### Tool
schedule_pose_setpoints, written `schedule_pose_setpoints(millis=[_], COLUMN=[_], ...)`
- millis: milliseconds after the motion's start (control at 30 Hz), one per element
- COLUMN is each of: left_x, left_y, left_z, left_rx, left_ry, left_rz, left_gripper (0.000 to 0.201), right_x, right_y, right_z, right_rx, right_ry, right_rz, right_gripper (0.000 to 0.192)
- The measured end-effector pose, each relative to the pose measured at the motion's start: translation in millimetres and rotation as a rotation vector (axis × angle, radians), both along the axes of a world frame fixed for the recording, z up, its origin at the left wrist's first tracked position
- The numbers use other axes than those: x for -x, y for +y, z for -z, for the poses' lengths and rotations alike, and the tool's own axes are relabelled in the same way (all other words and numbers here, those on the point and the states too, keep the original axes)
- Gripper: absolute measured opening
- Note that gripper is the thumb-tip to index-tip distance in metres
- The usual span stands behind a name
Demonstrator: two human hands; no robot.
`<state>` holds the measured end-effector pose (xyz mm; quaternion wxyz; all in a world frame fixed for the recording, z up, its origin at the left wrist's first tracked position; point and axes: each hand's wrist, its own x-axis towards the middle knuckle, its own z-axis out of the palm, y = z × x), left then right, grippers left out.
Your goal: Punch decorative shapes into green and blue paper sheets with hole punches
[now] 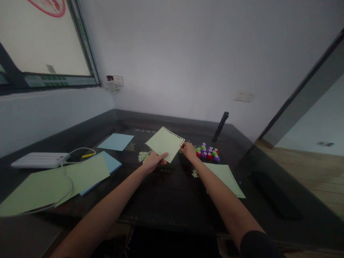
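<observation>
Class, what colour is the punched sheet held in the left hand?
Pale green sheet, head view.

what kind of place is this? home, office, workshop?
Probably an office or classroom corner used for paper craft. A dark glass-topped desk holds coloured paper sheets and small craft punches; a whiteboard-like panel hangs on the wall, with wall sockets nearby.

The pale green sheet (pixel 165 143) between the two hands is thin matt paper, its far edge punched into a row of small holes. The sheets lying about, light blue (pixel 116 141) and green (pixel 86 173), are the same dull paper. The table (pixel 172 200) under them is dark and glossy, throwing back faint reflections. The small punches (pixel 207 152) look like shiny coloured plastic. The power bank (pixel 40 159) is smooth white plastic, its cable (pixel 68 186) rubbery white.
</observation>
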<state>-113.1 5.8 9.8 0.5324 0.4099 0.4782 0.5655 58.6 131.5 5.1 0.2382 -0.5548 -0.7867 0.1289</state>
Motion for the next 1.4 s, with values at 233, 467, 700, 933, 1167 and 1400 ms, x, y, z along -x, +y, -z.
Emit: schedule_pose_setpoints(millis=[233, 467, 700, 933, 1167, 1400], left_x=[-9, -40, -54, -49, -50, -51], left_y=[-5, -25, -32, -25, -27, -27], left_z=[0.6, -0.4, 4.1, 10.4, 4.9, 1.3], left_rx=[0.038, 0.032, 0.023, 0.018, 0.027, 0.011], left_ry=[-0.001, 0.056, 0.171, 0.235, 0.245, 0.251], left_rz=[0.068, 0.222, 0.29, 0.33, 0.324, 0.309], left_gripper=[0.034, 0.03, 0.029, 0.027, 0.028, 0.026], right_x=[-56, -94, -93, -97, -99, -97], right_y=[-38, -109, -123, -124, -124, -125], right_z=[-10.4, -18.9, -10.7, -6.1, -4.2, -3.9], right_rx=[0.291, 0.569, 0.635, 0.624, 0.605, 0.635], right_ry=[0.646, 1.122, 1.308, 1.309, 1.306, 1.324], right_rz=[-0.201, -0.157, -0.161, -0.167, -0.15, -0.122], right_gripper=[0.028, 0.049, 0.037, 0.038, 0.038, 0.035])
